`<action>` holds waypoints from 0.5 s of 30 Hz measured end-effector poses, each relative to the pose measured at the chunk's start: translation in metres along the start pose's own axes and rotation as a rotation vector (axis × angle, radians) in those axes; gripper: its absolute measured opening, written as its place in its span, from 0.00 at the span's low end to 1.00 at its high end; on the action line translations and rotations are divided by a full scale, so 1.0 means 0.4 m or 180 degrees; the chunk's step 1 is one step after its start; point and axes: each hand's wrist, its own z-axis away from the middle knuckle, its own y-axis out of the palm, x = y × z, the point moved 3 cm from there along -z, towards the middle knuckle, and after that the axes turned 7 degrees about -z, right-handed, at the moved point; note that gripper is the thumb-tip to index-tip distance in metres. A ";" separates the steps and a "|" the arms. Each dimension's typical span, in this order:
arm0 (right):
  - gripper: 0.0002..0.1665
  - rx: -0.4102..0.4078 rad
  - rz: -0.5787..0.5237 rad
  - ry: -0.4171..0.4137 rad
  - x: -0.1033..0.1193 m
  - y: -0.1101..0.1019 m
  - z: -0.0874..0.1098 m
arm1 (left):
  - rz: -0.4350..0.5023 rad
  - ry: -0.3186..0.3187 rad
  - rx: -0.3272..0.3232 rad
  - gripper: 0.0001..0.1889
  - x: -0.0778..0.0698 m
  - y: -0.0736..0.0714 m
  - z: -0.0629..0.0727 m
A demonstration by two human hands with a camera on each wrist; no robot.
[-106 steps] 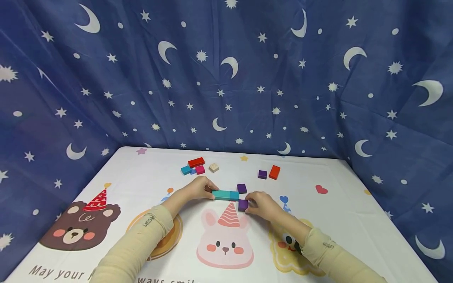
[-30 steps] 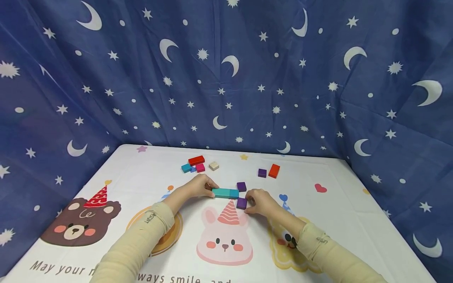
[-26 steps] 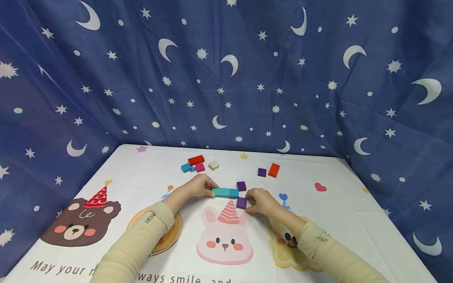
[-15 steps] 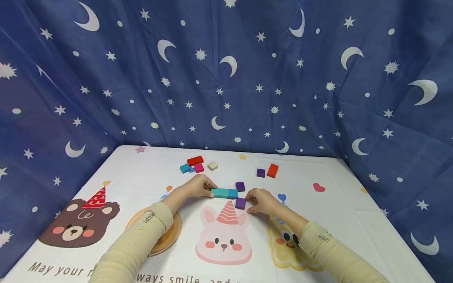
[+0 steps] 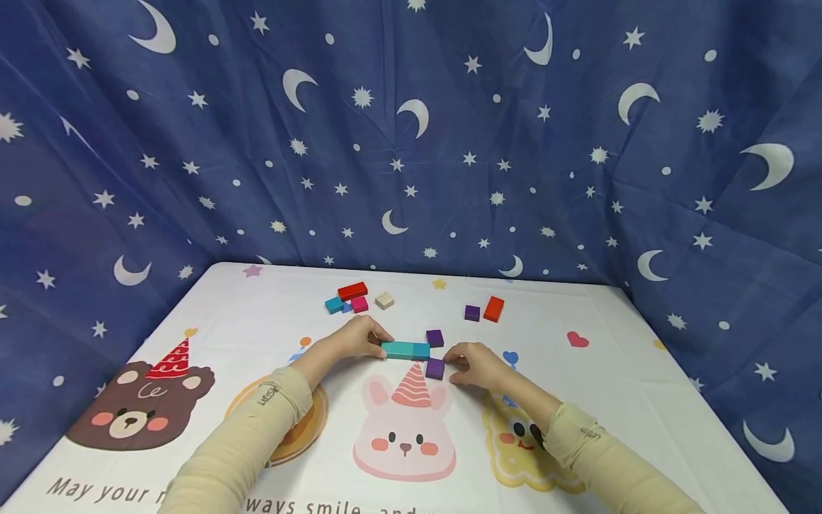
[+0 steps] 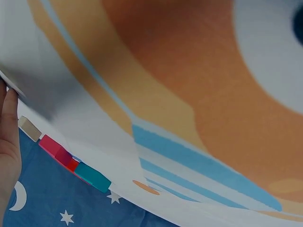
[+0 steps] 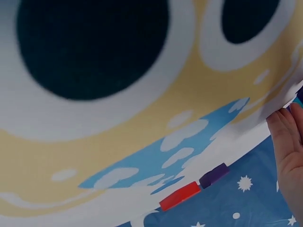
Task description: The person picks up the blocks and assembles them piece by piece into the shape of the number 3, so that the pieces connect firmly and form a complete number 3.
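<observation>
My left hand point(image 5: 359, 338) pinches the left end of a long teal block point(image 5: 397, 350) between thumb and finger. A shorter blue block point(image 5: 421, 350) lies end to end with it on the right. One purple block point(image 5: 434, 338) sits just behind the blue one's right end; another purple block point(image 5: 434, 368) sits just in front. Beside this front block is my right hand point(image 5: 478, 365), fingers bent, index tip right at its corner and thumb a little apart from it. In the wrist views only the edges of my left hand point(image 6: 8, 137) and right hand point(image 7: 286, 151) show.
At the back left lie a red block point(image 5: 352, 290), a blue block point(image 5: 334, 305), a pink block point(image 5: 359, 305) and a beige block point(image 5: 384, 300). A purple block point(image 5: 472, 313) and an orange-red block point(image 5: 494, 309) lie back right. A starry curtain point(image 5: 449, 214) rises behind the white tablecloth point(image 5: 546, 328).
The front purple block was slid slightly left, in under the blue block's right end. My right thumb has since drawn back from it. My left hand keeps its pinch on the teal block.
</observation>
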 end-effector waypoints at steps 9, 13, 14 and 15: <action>0.14 0.0216 -0.0318 -0.0400 -0.010 -0.020 -0.014 | 0.0018 0.0029 0.0011 0.16 0.006 -0.004 0.005; 0.14 0.0324 -0.0403 -0.0587 -0.017 -0.031 -0.016 | 0.0043 0.0012 0.0025 0.16 0.002 0.000 0.000; 0.14 0.0366 -0.0414 -0.0502 -0.016 -0.030 -0.017 | 0.0049 0.0009 0.0030 0.16 0.002 0.001 0.000; 0.14 0.0401 -0.0416 -0.0485 -0.017 -0.030 -0.017 | 0.0053 0.0002 0.0035 0.16 0.001 0.001 0.000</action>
